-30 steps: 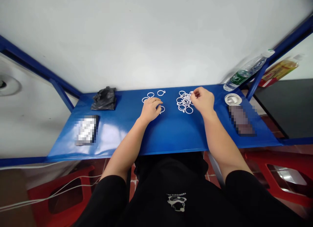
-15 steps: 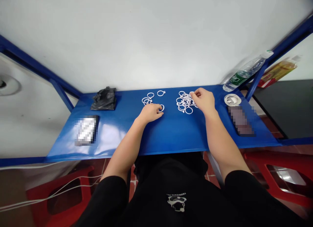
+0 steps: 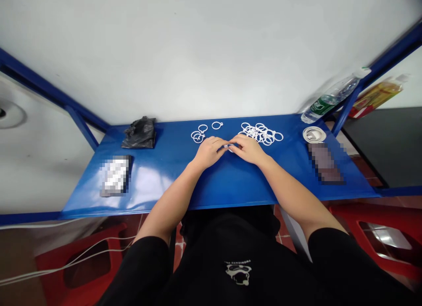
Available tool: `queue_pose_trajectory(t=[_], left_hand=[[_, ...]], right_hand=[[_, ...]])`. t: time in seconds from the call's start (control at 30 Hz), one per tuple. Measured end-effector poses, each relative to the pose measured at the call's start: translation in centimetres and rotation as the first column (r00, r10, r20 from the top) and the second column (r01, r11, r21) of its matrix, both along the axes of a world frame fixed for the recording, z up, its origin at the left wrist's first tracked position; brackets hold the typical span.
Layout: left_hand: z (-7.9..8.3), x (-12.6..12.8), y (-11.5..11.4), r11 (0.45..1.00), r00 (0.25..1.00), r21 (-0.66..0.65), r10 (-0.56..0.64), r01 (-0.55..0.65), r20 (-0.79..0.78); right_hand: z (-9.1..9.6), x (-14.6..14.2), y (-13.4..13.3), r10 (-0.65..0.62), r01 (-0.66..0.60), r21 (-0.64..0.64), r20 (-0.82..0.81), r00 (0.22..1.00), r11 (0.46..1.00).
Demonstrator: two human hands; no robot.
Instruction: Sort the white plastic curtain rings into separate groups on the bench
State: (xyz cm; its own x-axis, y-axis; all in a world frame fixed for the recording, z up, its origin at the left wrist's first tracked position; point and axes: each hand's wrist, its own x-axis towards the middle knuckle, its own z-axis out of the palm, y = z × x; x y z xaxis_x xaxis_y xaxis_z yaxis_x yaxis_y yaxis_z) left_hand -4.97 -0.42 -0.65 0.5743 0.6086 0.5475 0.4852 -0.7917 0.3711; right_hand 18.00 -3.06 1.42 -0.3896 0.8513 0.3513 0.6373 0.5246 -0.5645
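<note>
Over the middle of the blue tabletop, my left hand (image 3: 209,152) and my right hand (image 3: 248,148) meet at the fingertips. Both are closed in a pinch on a white plastic curtain ring (image 3: 230,147), mostly covered by the fingers. Just beyond my right hand lies a heap of similar white rings (image 3: 255,132), each with a small eyelet, partly hidden by that hand. Past my left hand, several more rings (image 3: 198,136) overlap in a small cluster. One single ring (image 3: 221,124) rests apart, nearer the wall.
A crumpled black plastic bag (image 3: 140,133) and a blurred-out phone-like object (image 3: 116,176) lie on the left. At right are a coiled white cable (image 3: 306,135), a dark pixelated device (image 3: 325,163) and a leaning water bottle (image 3: 331,99). The blue tabletop (image 3: 231,187) ends close to my body.
My right hand has left the heap and moved left to meet my left hand, which shifted slightly right with its ring. Some rings in the heap have shifted right.
</note>
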Motion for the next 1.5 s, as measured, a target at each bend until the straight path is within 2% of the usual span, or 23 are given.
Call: queue_pose_trajectory(t=[0.2,0.4,0.63,0.93,1.13,1.3,1.5], left_hand=[[-0.3,0.0,0.1,0.997,0.997,-0.045,0.059,-0.057,0.055],[-0.6,0.1,-0.1,0.995,0.988,-0.055,0.093,-0.087,0.12],[-0.5,0.5,-0.6,0.981,0.962,-0.191,0.082,-0.032,0.262],[-0.1,0.6,-1.0,0.964,0.949,-0.265,0.109,-0.028,0.295],[-0.5,0.8,-0.8,0.96,0.945,-0.281,0.087,0.006,0.316],[-0.8,0.8,-0.7,0.962,0.933,-0.272,0.117,-0.021,0.339],[-0.6,0.7,-0.7,0.961,0.937,-0.277,0.115,-0.021,0.329]], right_hand=[[0.1,-0.3,0.0,0.022,-0.022,0.0,-0.091,0.996,1.0],[-0.3,-0.4,0.0,0.034,-0.036,-0.011,-0.113,0.993,0.999],[-0.5,-0.3,0.1,-0.04,0.042,0.013,-0.122,0.992,0.999],[-0.2,-0.5,-0.1,-0.06,0.061,0.003,-0.098,0.993,0.998],[-0.2,-0.6,-0.2,-0.05,0.05,0.003,-0.11,0.993,0.999],[-0.2,-0.5,-0.2,-0.051,0.053,0.013,-0.123,0.991,0.998],[-0.1,-0.2,-0.1,0.007,-0.006,0.004,-0.123,0.992,1.0]])
